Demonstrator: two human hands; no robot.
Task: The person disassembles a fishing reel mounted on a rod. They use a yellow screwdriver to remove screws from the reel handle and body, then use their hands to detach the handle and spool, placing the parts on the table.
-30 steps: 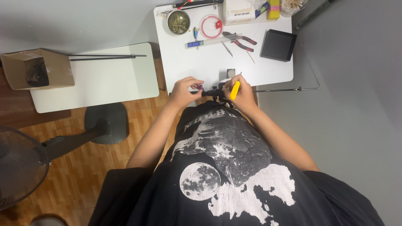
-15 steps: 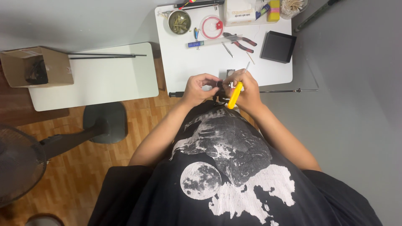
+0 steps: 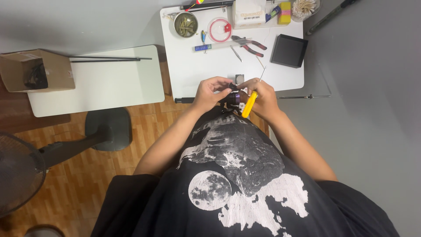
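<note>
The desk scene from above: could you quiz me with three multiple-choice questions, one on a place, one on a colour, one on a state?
1. Where is the black tray?
A. on the white table's right part
B. on the floor
C. in the cardboard box

2. What colour is the screwdriver handle?
A. green
B. yellow
C. white

3. How is the right hand?
A. flat on the table
B. hanging free
C. closed on the screwdriver

Answers: 1 A, it lies near the pliers. 2 B, the handle is bright yellow. 3 C, its fingers wrap the handle.
</note>
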